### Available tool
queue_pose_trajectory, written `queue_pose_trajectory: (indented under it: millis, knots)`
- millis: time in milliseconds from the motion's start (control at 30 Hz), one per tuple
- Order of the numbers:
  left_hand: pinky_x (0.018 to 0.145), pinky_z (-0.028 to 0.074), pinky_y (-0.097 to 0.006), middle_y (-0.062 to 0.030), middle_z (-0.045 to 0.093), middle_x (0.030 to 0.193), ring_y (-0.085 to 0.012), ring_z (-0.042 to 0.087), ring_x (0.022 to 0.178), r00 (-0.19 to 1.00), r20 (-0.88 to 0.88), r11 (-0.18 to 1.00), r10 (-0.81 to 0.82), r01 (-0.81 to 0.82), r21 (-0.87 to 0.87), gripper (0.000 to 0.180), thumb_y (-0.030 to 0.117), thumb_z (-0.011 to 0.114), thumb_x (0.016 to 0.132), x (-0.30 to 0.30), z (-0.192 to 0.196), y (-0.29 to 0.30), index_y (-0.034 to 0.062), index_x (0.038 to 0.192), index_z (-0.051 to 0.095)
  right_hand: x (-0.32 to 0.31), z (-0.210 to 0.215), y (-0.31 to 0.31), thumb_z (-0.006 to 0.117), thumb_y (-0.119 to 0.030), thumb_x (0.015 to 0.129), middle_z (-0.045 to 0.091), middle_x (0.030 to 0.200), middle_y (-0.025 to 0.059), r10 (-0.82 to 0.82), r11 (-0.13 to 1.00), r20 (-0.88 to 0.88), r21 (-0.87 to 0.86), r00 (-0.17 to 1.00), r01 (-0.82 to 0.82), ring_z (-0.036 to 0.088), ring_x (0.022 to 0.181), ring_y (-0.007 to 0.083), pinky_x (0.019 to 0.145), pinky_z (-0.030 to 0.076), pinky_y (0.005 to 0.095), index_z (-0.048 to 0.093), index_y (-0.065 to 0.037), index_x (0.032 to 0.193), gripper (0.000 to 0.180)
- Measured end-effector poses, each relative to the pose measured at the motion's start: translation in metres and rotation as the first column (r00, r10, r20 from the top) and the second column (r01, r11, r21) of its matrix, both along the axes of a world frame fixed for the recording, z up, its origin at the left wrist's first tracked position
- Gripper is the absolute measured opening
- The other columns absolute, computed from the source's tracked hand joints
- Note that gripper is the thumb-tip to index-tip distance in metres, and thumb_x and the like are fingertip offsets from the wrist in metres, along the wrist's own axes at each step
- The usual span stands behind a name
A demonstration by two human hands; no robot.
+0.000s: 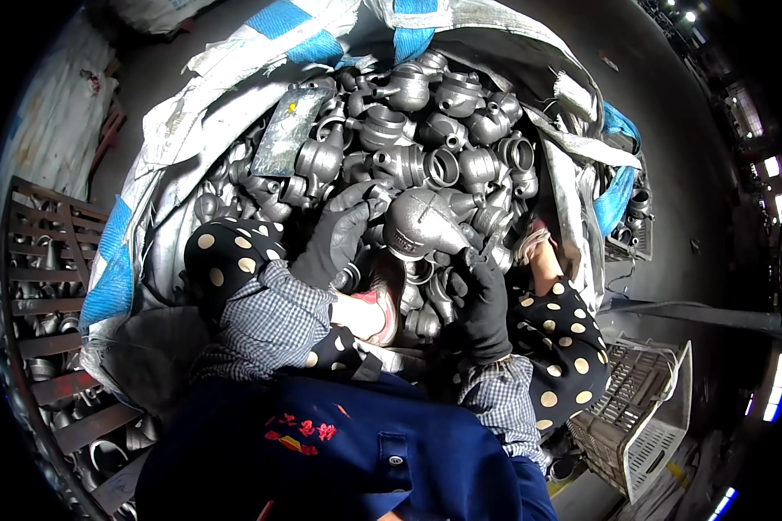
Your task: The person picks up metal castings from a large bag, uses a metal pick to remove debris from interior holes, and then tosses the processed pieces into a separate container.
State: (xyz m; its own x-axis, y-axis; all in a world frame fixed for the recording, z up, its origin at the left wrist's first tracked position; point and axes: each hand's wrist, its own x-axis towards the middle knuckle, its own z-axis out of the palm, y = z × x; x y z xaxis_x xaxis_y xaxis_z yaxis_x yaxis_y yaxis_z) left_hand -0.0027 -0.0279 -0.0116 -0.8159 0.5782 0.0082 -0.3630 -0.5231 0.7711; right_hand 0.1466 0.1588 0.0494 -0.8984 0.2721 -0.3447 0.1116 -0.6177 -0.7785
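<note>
Over the white sack [178,130], your right hand [482,304] grips a round, shiny grey metal piece [420,223], but I can't tell if your left hand [337,236] does.

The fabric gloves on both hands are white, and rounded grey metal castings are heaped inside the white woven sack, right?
Not quite: in the head view, the fabric gloves on the left hand and right hand are dark grey. Rounded grey metal castings are heaped inside the white woven sack.
</note>
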Motion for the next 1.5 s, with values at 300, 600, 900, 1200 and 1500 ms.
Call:
queue_pose_trajectory:
  millis: [300,600,900,1200,1500]
  knots:
    - [0.097,0.045,-0.029,-0.0065,0.066,0.111,-0.0144,0.061,0.102,0.982,0.155,0.984,0.111,-0.087,-0.154,0.025,0.008,0.059,0.091,0.000,-0.011,0.001,-0.0003,0.114,0.062,-0.001,0.011,-0.006,0.056,-0.029,0.097,0.061,0.073,-0.0020,-0.069,0.989,0.119,0.142,0.990,0.051,0.044,0.053,0.0015,0.047,0.030,0.0178,0.065,-0.001,0.102,0.030]
    - [0.090,0.053,-0.033,-0.0053,0.065,0.101,-0.0158,0.063,0.098,0.951,0.293,0.993,0.095,-0.068,-0.101,0.015,0.015,0.059,0.095,0.002,-0.002,0.002,0.0048,0.105,0.062,0.000,0.003,-0.016,0.061,-0.025,0.092,0.058,0.074,-0.0015,-0.040,0.997,0.150,0.073,0.988,0.030,0.042,0.051,0.0019,0.052,0.038,0.0170,0.061,0.001,0.118,0.036]
    - [0.102,0.046,-0.048,-0.0164,0.056,0.128,-0.0287,0.057,0.116,0.874,0.337,0.841,-0.351,0.136,0.523,0.050,0.036,0.059,0.094,0.010,-0.001,0.026,0.0013,0.128,0.050,0.014,-0.007,-0.012,0.047,-0.037,0.098,0.052,0.060,-0.0022,0.265,0.960,0.066,-0.105,0.962,-0.258,0.038,0.045,0.0045,0.042,0.028,0.0185,0.062,-0.001,0.096,0.038]
    - [0.108,0.033,-0.061,-0.0208,0.040,0.145,-0.0365,0.041,0.133,0.818,0.436,0.828,-0.375,0.084,0.554,0.076,0.050,0.058,0.090,0.017,0.024,0.017,0.0046,0.145,0.031,0.013,-0.006,-0.016,0.042,-0.047,0.099,0.044,0.053,-0.0015,0.292,0.956,0.075,-0.054,0.953,-0.288,0.035,0.043,0.0066,0.041,0.027,0.0196,0.062,0.000,0.094,0.052]
    - [0.106,0.042,-0.045,-0.0113,0.056,0.130,-0.0257,0.052,0.123,0.908,0.257,0.845,-0.331,0.164,0.510,0.061,0.029,0.073,0.084,0.006,0.025,0.000,0.0048,0.133,0.048,0.013,0.003,-0.022,0.045,-0.036,0.099,0.038,0.048,-0.0025,0.209,0.978,0.098,-0.016,0.973,-0.209,0.032,0.039,0.0073,0.037,0.027,0.0231,0.058,-0.004,0.079,0.040]
